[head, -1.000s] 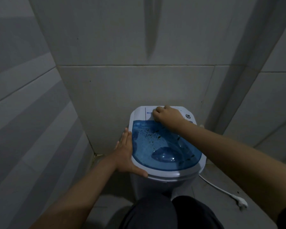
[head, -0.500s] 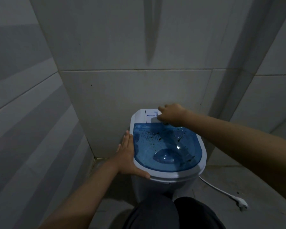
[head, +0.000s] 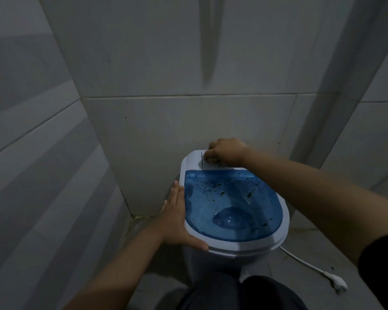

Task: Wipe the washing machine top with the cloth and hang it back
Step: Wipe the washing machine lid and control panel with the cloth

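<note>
A small white washing machine (head: 244, 245) stands in a tiled corner. Its blue see-through lid (head: 222, 198) is speckled with dark bits. My right hand (head: 227, 151) is closed in a fist on the white control panel at the back of the top. Only a small dark lump of cloth (head: 213, 161) shows under its fingers. My left hand (head: 177, 218) lies flat against the machine's left side, fingers straight, with the thumb along the front rim.
Grey tiled walls close in on the left and behind the machine. A white power cord (head: 300, 260) runs over the floor at the right to a loose plug (head: 336, 285). My dark-clothed knees (head: 233, 294) are just in front of the machine.
My right fist has slid a little from the lid's rear edge toward the back of the white panel. My left hand has stayed on the machine's side.
</note>
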A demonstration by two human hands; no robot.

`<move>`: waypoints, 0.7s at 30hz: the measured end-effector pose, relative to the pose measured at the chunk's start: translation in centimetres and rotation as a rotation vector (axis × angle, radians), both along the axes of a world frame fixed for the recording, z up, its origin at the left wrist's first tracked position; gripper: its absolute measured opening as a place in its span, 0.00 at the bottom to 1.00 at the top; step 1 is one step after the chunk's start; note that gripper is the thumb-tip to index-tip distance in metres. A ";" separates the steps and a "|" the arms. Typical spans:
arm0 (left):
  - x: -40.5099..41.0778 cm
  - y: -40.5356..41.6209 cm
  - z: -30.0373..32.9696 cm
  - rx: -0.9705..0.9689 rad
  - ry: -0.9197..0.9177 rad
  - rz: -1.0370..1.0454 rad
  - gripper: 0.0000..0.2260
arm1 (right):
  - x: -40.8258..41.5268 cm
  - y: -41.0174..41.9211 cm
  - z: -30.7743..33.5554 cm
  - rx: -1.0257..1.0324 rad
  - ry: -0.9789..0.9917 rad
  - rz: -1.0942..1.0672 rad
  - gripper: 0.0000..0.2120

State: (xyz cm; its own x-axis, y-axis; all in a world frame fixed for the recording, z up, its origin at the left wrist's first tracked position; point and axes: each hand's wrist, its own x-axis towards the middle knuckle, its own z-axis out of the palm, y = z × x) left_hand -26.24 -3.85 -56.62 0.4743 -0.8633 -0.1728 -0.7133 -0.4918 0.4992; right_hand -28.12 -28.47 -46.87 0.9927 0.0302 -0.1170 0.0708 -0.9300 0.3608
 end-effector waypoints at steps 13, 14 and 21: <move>0.0 0.1 0.0 0.010 0.012 0.008 0.72 | -1.3 -4.2 -1.4 0.275 -0.156 -0.362 0.20; -0.1 0.0 0.1 0.009 0.016 0.007 0.72 | -1.8 -4.4 -1.6 0.278 -0.170 -0.374 0.20; -0.2 -0.1 0.3 0.016 0.013 -0.001 0.73 | -4.9 -3.6 -3.5 0.217 -0.235 -0.374 0.20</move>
State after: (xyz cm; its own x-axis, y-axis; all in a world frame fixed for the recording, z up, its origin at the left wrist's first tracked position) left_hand -26.40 -3.93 -56.32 0.4714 -0.8606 -0.1929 -0.7072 -0.4995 0.5004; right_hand -32.99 -32.03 -50.33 0.9391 -0.3340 0.0809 -0.3419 -0.9318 0.1219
